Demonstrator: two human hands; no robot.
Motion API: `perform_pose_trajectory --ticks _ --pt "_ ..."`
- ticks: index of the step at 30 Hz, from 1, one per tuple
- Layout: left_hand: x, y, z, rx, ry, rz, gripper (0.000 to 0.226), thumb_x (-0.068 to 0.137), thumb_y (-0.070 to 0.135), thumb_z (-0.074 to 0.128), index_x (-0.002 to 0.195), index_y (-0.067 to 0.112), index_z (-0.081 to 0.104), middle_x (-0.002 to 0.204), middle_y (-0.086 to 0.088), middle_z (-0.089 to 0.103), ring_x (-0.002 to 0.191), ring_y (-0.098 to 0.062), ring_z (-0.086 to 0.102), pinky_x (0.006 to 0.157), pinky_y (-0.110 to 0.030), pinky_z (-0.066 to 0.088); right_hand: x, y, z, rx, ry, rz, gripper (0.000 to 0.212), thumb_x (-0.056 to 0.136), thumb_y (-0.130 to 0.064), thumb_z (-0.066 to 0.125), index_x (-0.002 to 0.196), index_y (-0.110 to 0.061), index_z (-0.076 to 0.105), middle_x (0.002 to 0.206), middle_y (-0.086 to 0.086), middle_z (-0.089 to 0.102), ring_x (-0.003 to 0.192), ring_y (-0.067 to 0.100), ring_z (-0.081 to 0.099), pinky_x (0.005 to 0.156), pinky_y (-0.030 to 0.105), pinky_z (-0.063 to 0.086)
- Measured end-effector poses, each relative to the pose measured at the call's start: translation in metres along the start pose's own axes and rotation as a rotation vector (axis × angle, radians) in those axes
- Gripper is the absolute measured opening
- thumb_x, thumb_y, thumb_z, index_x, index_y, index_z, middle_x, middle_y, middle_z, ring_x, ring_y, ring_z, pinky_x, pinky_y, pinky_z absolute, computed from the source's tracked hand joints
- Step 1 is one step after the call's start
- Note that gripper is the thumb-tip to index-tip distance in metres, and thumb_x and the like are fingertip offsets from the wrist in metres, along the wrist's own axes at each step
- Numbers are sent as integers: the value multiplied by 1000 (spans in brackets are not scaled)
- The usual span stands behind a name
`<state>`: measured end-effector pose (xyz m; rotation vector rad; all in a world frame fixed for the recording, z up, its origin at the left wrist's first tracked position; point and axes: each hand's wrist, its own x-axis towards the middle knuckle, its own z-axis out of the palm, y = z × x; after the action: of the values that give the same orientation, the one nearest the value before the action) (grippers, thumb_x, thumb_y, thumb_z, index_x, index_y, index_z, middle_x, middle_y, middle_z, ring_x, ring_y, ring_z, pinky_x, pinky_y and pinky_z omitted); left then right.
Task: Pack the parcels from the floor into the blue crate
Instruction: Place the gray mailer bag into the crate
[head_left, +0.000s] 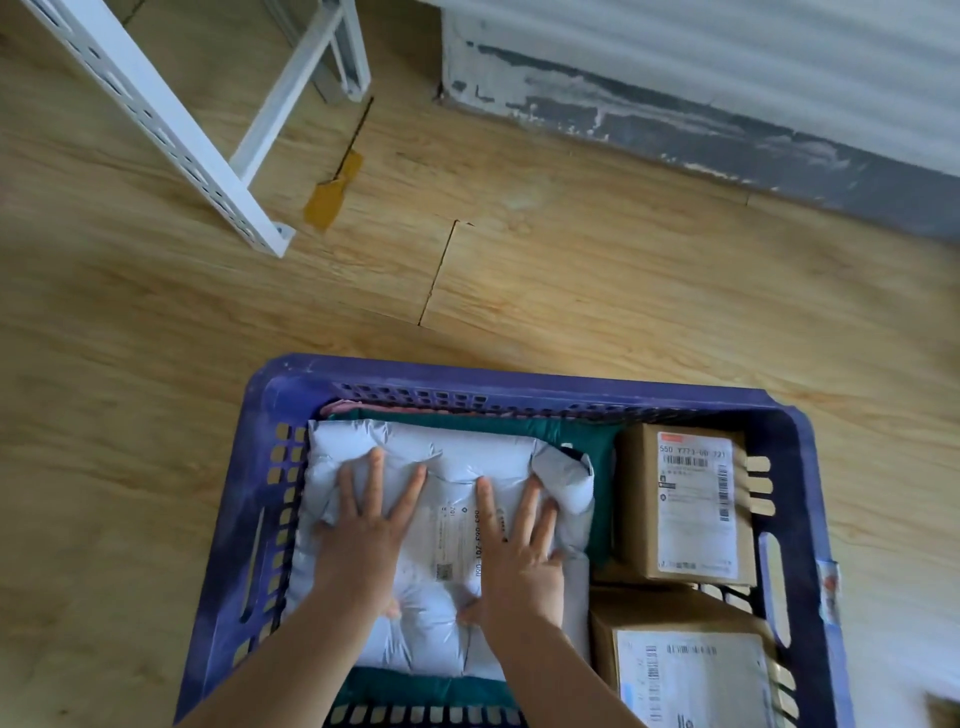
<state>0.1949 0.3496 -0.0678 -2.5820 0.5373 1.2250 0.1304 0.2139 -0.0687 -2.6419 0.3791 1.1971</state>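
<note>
The 2 bare forearms reach in from the bottom edge, angled slightly toward each other. The left hand (371, 530) lies palm down, fingers straight and spread. The right hand (519, 556) lies just beside it, equally flat, thumbs pointing toward each other.

Parcels fill the blue crate (291, 384) wall to wall; floor (571, 270) beyond lies open.

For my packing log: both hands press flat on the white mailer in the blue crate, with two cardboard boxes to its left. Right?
Wrong side: the head view shows the far cardboard box and near cardboard box to the right of the white mailer. The left hand and right hand do press flat on it, in the blue crate.
</note>
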Motion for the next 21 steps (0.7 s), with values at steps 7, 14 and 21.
perform_pose_trajectory --ticks 7,14,21 --pt "7 2 0 19 3 -1 142 59 53 80 131 34 -41 137 -12 -48 141 -44 -19 109 -51 35 9 -2 7 -22 49 16 117 88 -46 58 122 -26 -52 148 24 -34 142 45 -12 108 47 36" --pt "-13 1 -17 -42 -49 -15 134 68 42 79 135 38 -37 144 -10 -45 141 -41 -21 112 -52 28 -9 12 -10 1 26 -45 119 80 -53 65 135 -36 -39 150 19 -33 144 41 -9 109 43 36" --pt "-79 3 -80 28 14 94 105 81 27 71 150 30 -9 157 -7 -19 146 -30 -3 113 -49 28 -89 39 -70 173 127 -115 88 90 -36 59 149 -38 -6 159 5 -11 147 25 2 112 37 31"
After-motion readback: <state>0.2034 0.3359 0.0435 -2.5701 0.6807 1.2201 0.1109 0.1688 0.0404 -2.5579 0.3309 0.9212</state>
